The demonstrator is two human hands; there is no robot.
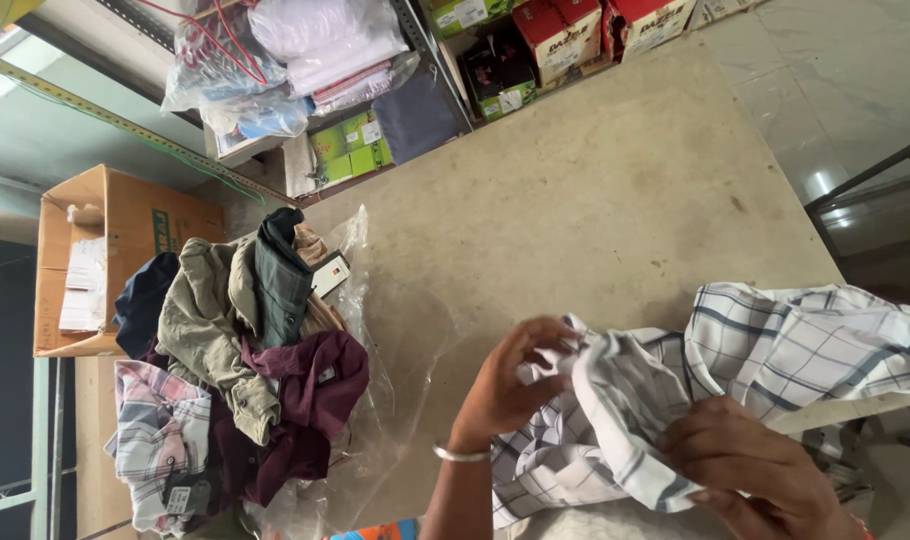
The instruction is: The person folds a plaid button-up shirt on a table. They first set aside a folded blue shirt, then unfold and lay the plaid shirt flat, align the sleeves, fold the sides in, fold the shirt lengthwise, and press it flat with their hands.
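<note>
**White checked cotton shirt held in both hands over the bench**

The white shirt with dark blue-grey check lines lies crumpled at the near right of the beige bench, partly lifted. The left hand, a metal bangle at its wrist, has its grip curled and pinching a fold of the cloth; the right hand closes its grip over the lower bunch. The right hand is cut off by the bottom edge, and the shirt's collar and buttons cannot be made out among the folds.

A heap of garments, khaki, dark green, maroon and pink plaid, rests on crinkled clear plastic sheeting at the bench's left; small dark tags hang from some. Beyond it an open brown cardboard carton holds white papers. On the metal shelving behind the bench stand red and white boxes, green boxes and clear plastic bags of folded cloth; their print is too small to read.
</note>
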